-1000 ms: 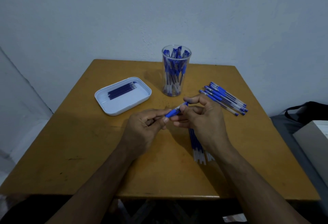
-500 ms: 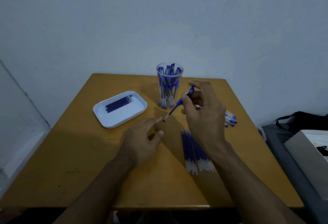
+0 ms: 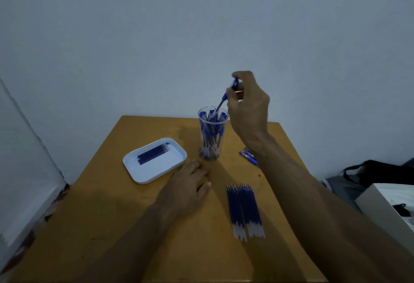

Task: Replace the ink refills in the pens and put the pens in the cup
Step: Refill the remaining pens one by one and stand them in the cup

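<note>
Cup (image 3: 212,136) is pretty packed already; right hand (image 3: 247,105) pinches a pen (image 3: 226,95), tip at the rim. Left hand (image 3: 188,184) lies flat, fingers relaxed. A few pens (image 3: 248,157) and refills (image 3: 244,210) left.

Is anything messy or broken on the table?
Nothing stands out. The cup stands upright, full of pens, and the right hand is lowering one more pen into it. Refills lie in a neat row and in the white tray. The left hand rests flat on the table.
</note>
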Action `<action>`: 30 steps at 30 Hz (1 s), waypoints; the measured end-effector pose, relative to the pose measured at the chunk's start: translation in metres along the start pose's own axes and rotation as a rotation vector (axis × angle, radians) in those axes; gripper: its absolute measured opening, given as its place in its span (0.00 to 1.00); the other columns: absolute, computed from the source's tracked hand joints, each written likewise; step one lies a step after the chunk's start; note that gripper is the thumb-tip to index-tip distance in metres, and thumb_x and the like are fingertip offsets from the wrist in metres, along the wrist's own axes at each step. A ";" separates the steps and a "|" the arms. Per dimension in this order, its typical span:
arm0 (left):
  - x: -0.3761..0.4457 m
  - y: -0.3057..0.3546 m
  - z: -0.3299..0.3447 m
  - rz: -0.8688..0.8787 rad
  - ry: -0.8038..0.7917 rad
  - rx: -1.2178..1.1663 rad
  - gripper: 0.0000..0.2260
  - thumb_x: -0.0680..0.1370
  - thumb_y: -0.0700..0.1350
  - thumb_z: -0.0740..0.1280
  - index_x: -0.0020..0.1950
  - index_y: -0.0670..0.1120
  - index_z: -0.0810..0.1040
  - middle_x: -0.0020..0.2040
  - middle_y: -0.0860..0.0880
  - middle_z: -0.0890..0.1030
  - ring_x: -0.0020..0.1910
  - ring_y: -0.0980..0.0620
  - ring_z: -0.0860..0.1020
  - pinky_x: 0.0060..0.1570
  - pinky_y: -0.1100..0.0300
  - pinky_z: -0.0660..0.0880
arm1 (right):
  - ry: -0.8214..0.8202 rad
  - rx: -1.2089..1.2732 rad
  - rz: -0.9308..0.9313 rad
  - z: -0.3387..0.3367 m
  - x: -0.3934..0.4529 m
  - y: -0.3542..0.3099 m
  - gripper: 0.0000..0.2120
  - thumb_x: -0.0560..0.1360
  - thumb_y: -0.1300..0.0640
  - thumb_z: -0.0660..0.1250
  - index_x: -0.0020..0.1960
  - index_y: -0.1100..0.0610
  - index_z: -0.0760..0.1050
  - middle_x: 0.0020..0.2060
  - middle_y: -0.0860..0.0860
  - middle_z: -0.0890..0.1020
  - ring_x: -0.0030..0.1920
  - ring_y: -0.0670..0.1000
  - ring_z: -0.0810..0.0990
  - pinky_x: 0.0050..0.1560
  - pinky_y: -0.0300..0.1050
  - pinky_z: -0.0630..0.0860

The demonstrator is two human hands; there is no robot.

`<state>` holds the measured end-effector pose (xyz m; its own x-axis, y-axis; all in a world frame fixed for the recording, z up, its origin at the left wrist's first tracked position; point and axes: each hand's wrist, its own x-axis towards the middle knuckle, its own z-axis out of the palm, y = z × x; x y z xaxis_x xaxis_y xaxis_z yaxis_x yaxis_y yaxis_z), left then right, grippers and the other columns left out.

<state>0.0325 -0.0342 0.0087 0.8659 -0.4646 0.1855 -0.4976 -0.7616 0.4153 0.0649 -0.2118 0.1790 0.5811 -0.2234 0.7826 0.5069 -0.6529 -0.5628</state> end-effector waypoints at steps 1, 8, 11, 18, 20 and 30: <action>0.000 0.000 0.000 -0.004 -0.005 0.001 0.24 0.83 0.61 0.57 0.78 0.54 0.67 0.80 0.55 0.62 0.79 0.55 0.58 0.78 0.54 0.59 | -0.055 -0.037 -0.002 0.006 -0.001 0.004 0.12 0.79 0.65 0.68 0.61 0.59 0.77 0.45 0.51 0.81 0.45 0.51 0.82 0.45 0.51 0.81; 0.001 -0.003 0.003 -0.001 -0.010 0.031 0.25 0.83 0.62 0.55 0.78 0.54 0.68 0.80 0.54 0.63 0.79 0.55 0.58 0.77 0.52 0.61 | -0.300 -0.358 0.048 0.029 -0.004 0.025 0.11 0.83 0.55 0.62 0.64 0.54 0.75 0.46 0.57 0.82 0.45 0.55 0.80 0.39 0.51 0.79; 0.001 -0.003 0.003 -0.012 -0.014 0.031 0.25 0.83 0.62 0.56 0.78 0.55 0.67 0.80 0.55 0.62 0.79 0.55 0.59 0.77 0.52 0.61 | -0.374 -0.417 0.063 0.036 -0.006 0.029 0.10 0.82 0.55 0.62 0.63 0.51 0.71 0.43 0.56 0.80 0.40 0.55 0.78 0.32 0.45 0.72; 0.001 -0.002 0.002 -0.027 -0.008 0.026 0.25 0.83 0.62 0.56 0.78 0.55 0.67 0.80 0.56 0.61 0.79 0.55 0.58 0.77 0.54 0.61 | -0.406 -0.434 0.110 0.040 -0.007 0.035 0.10 0.79 0.56 0.68 0.51 0.59 0.86 0.48 0.54 0.86 0.46 0.52 0.83 0.42 0.46 0.81; 0.001 -0.003 0.003 -0.036 -0.015 0.022 0.25 0.83 0.63 0.56 0.78 0.56 0.67 0.81 0.56 0.61 0.79 0.55 0.58 0.78 0.52 0.61 | -0.415 -0.373 0.138 0.035 -0.007 0.034 0.10 0.80 0.55 0.68 0.52 0.58 0.87 0.50 0.52 0.87 0.46 0.48 0.82 0.42 0.38 0.77; 0.001 0.001 -0.001 -0.056 -0.033 0.024 0.25 0.83 0.62 0.57 0.78 0.55 0.67 0.81 0.56 0.61 0.79 0.55 0.58 0.78 0.53 0.61 | -0.526 -0.652 0.486 -0.031 -0.061 0.095 0.07 0.78 0.61 0.68 0.41 0.57 0.79 0.36 0.53 0.81 0.37 0.53 0.78 0.33 0.41 0.69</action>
<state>0.0332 -0.0351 0.0105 0.8907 -0.4347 0.1330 -0.4494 -0.7976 0.4023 0.0575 -0.2830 0.0857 0.9249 -0.3263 0.1954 -0.2247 -0.8834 -0.4113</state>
